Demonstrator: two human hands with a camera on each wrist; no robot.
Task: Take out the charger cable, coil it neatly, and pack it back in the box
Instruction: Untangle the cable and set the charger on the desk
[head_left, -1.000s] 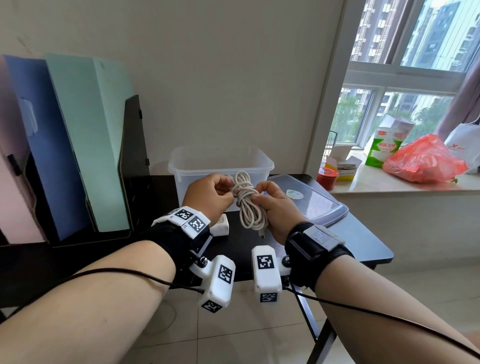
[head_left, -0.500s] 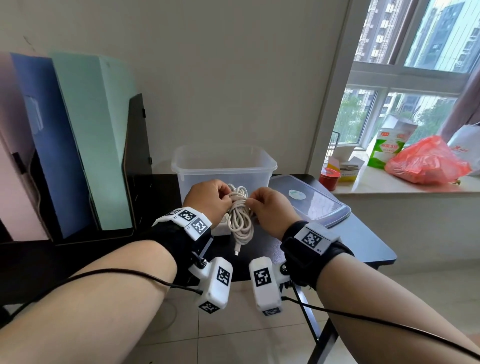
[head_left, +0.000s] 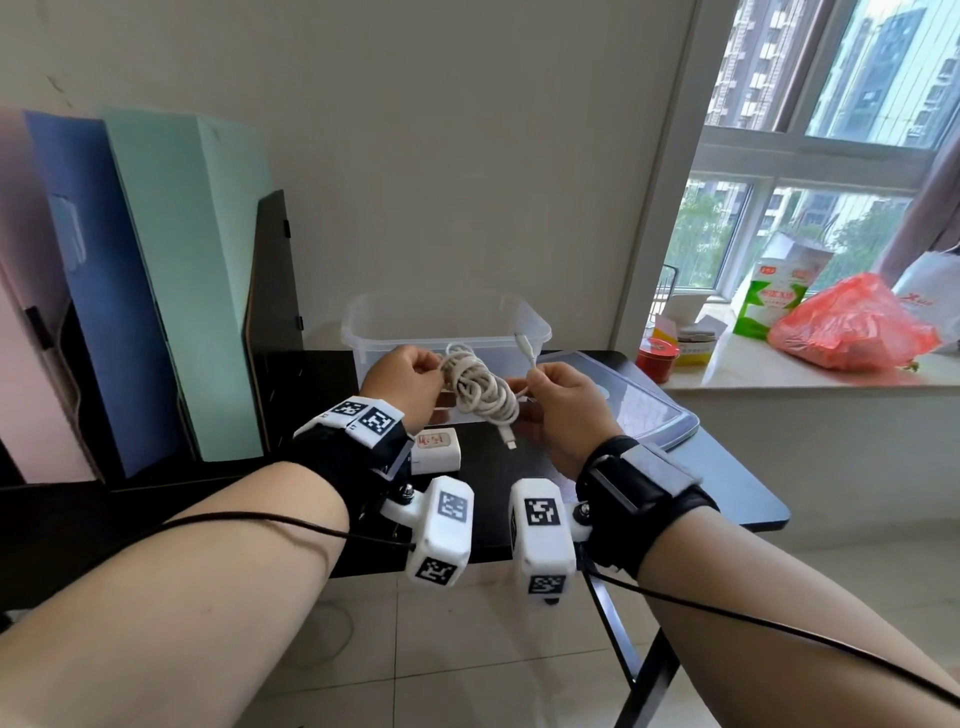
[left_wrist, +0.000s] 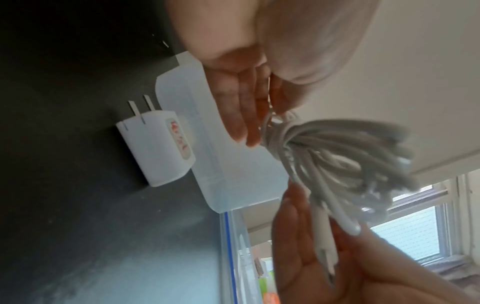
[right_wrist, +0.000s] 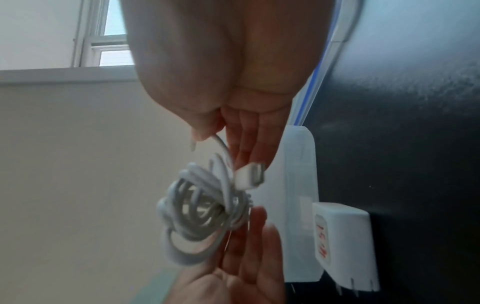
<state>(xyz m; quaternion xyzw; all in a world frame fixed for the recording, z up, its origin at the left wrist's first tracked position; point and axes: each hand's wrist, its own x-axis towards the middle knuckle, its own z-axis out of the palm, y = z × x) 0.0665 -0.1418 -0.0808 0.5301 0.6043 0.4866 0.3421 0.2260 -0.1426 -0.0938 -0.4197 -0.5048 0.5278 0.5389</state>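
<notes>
The white charger cable (head_left: 480, 387) is a coiled bundle held in the air in front of the clear plastic box (head_left: 447, 322). My left hand (head_left: 415, 382) pinches the bundle's left end; its fingers (left_wrist: 241, 107) close on the wrapped strands (left_wrist: 337, 148). My right hand (head_left: 550, 395) pinches a loose end of the cable, so one connector (head_left: 524, 348) sticks up. Another connector (head_left: 509, 439) hangs below the bundle. In the right wrist view the coil (right_wrist: 202, 216) hangs below my fingers (right_wrist: 249, 139), with a connector (right_wrist: 249, 176) beside them.
A white charger plug (head_left: 434, 451) lies on the black table (head_left: 727, 499) under my left wrist. The box's lid (head_left: 644, 410) lies flat to the right. File holders (head_left: 171, 291) stand at the left. A red tin (head_left: 657, 353) and bags sit on the windowsill.
The bundle has tilted from upright to slanting. My right hand has shifted right and now holds a free end with its connector pointing up. Both hands stay on the cable.
</notes>
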